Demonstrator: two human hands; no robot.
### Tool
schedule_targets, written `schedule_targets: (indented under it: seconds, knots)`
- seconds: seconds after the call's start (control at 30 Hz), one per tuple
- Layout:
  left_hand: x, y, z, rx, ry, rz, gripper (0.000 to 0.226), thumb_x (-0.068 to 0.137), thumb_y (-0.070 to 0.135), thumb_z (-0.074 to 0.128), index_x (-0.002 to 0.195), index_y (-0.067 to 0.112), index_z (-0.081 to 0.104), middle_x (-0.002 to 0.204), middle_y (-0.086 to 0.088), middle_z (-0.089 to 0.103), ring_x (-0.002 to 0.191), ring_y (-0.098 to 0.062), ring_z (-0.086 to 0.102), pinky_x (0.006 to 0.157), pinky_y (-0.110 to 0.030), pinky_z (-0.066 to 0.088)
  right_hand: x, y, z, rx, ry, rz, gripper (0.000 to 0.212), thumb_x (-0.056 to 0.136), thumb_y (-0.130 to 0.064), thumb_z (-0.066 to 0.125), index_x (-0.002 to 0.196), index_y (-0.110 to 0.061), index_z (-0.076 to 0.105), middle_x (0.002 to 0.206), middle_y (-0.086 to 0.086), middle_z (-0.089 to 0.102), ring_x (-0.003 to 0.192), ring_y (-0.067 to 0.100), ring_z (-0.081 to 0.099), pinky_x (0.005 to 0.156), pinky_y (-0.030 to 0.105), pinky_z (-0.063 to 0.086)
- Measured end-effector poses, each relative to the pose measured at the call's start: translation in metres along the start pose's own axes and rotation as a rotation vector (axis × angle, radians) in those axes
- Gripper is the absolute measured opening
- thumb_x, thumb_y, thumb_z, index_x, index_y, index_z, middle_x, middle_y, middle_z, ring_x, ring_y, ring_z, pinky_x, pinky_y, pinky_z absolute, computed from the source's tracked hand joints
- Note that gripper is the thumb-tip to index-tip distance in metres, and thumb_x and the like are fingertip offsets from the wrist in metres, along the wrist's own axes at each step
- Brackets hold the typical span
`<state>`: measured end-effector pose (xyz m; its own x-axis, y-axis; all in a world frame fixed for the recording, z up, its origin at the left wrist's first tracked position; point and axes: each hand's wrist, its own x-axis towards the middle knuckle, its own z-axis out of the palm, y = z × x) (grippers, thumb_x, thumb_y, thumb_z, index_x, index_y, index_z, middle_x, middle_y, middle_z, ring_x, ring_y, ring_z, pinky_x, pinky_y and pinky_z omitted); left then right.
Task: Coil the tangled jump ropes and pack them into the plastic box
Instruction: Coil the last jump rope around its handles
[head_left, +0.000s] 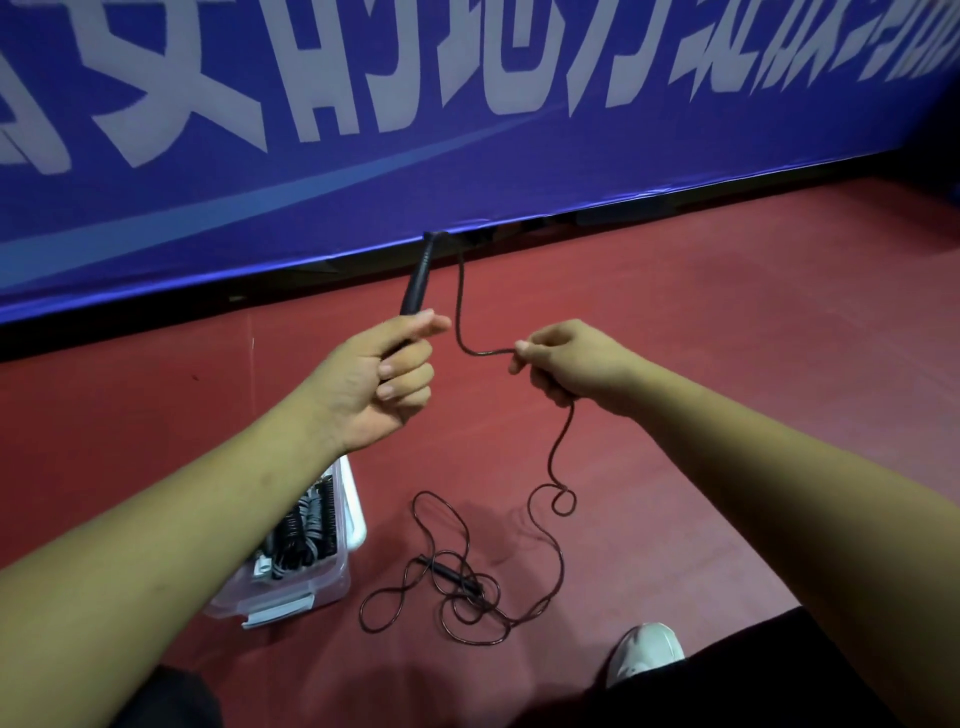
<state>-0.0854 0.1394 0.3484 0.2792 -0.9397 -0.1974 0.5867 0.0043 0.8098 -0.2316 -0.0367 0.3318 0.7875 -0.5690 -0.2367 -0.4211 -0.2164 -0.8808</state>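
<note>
Judging from the left, we reckon the job is partly done: the clear plastic box (291, 605) on the floor (727, 364) already holds several coiled ropes (306, 525). Our left forearm covers much of it, so we cannot count them or tell how much room remains.

Right of it and farther off, our left hand (384, 379) curls round the near end of a black handle (418, 280), which points away towards the blue banner (363, 156). The handle's far tip blurs into the dark gap under the banner. From there the cord (460, 291) drops and bends across.

Most of it lies in a loose tangle (488, 608) just right of the box, with what seems the second handle (452, 574) inside; the crossings are too thin to trace.

Our right hand (566, 364) pinches the cord between thumb and fingers. Neither hand has a loop gathered, so this rope's coiling looks barely begun. At the near right a white shoe (644, 649) pokes out.
</note>
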Motion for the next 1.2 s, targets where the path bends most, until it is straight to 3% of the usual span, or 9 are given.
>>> schedule_targets:
  seconds: [0.13, 0.23, 0.3, 0.53, 0.77, 0.9, 0.97, 1.07, 1.2]
  knots:
    - [0.003, 0.003, 0.002, -0.059, 0.162, 0.017, 0.027, 0.096, 0.023, 0.053, 0.079, 0.005, 0.064, 0.05, 0.002, 0.051, 0.044, -0.009, 0.056, 0.037, -0.014, 0.041, -0.01, -0.015, 0.014, -0.176, -0.228, -0.058, 0.019, 0.097, -0.009, 0.056, 0.102, 0.003, 0.071, 0.065, 0.005, 0.058, 0.05, 0.013, 0.045, 0.052, 0.028, 0.039]
    - [0.006, 0.003, -0.004, -0.076, 0.163, 0.026, 0.032, 0.101, 0.025, 0.046, 0.097, -0.001, 0.063, 0.103, -0.016, 0.074, 0.094, -0.034, 0.073, 0.057, -0.025, 0.059, -0.02, -0.03, 0.018, -0.356, -0.34, -0.158, 0.019, 0.098, -0.01, 0.057, 0.105, 0.001, 0.071, 0.07, 0.001, 0.066, 0.052, 0.009, 0.052, 0.058, 0.031, 0.045]
    - [0.006, 0.0, -0.008, 0.155, 0.181, -0.01, 0.035, 0.102, 0.031, 0.044, 0.113, 0.004, 0.062, 0.119, -0.01, 0.071, 0.097, -0.03, 0.073, 0.054, -0.026, 0.058, -0.025, -0.04, 0.017, -0.378, -0.325, -0.226, 0.018, 0.098, -0.012, 0.059, 0.1, 0.0, 0.072, 0.068, -0.001, 0.067, 0.051, 0.008, 0.054, 0.058, 0.028, 0.047]
    - [0.001, -0.004, -0.002, 0.695, 0.072, -0.035, 0.015, 0.1, 0.018, 0.052, 0.094, 0.009, 0.063, 0.075, -0.007, 0.069, 0.06, -0.01, 0.06, 0.042, -0.016, 0.034, -0.024, -0.044, 0.008, -0.262, -0.065, -0.256, 0.035, 0.088, -0.035, 0.074, 0.074, -0.003, 0.069, 0.054, 0.009, 0.06, 0.043, 0.009, 0.047, 0.045, 0.017, 0.037]
    - [0.013, 0.034, -0.047, 0.175, 0.38, 0.087, 0.027, 0.1, 0.0, 0.038, 0.079, 0.016, 0.041, 0.055, 0.001, 0.034, 0.041, -0.003, 0.03, 0.032, -0.011, 0.018, -0.008, 0.03, -0.033, -0.355, -0.295, 0.079, 0.025, 0.094, -0.017, 0.067, 0.071, -0.01, 0.062, 0.061, 0.001, 0.063, 0.072, 0.023, 0.068, 0.069, 0.031, 0.049]
    - [0.011, 0.05, -0.103, 0.201, 0.58, 0.058, 0.026, 0.103, 0.006, 0.037, 0.08, 0.017, 0.04, 0.063, -0.001, 0.033, 0.039, -0.001, 0.032, 0.032, -0.011, 0.019, -0.006, 0.066, -0.055, -0.161, -0.098, 0.134, 0.02, 0.097, -0.01, 0.061, 0.079, -0.003, 0.065, 0.07, 0.012, 0.063, 0.087, 0.037, 0.068, 0.08, 0.037, 0.051]
    - [0.009, 0.047, -0.113, 0.356, 0.611, -0.015, 0.023, 0.103, 0.009, 0.042, 0.081, 0.014, 0.048, 0.063, -0.005, 0.045, 0.039, -0.003, 0.043, 0.033, -0.01, 0.026, -0.005, 0.062, -0.05, -0.098, -0.105, 0.12, 0.021, 0.1, -0.016, 0.057, 0.087, -0.003, 0.068, 0.067, 0.012, 0.059, 0.073, 0.033, 0.068, 0.067, 0.03, 0.053]
    - [0.011, 0.034, -0.111, 0.637, 0.573, -0.122, 0.012, 0.101, 0.011, 0.051, 0.096, 0.003, 0.058, 0.087, -0.013, 0.066, 0.069, -0.015, 0.068, 0.05, -0.02, 0.057, -0.002, 0.036, -0.027, -0.197, -0.104, 0.023, 0.027, 0.1, -0.024, 0.059, 0.091, -0.004, 0.073, 0.06, 0.009, 0.052, 0.053, 0.024, 0.049, 0.05, 0.026, 0.042]
    - [0.014, 0.023, -0.081, 0.715, 0.439, -0.015, 0.015, 0.1, 0.01, 0.053, 0.111, 0.001, 0.059, 0.114, -0.019, 0.065, 0.091, -0.02, 0.068, 0.067, -0.029, 0.062, -0.004, -0.006, 0.008, -0.44, -0.17, -0.129, 0.027, 0.097, -0.03, 0.062, 0.089, -0.009, 0.077, 0.059, 0.003, 0.051, 0.048, 0.013, 0.044, 0.047, 0.022, 0.038]
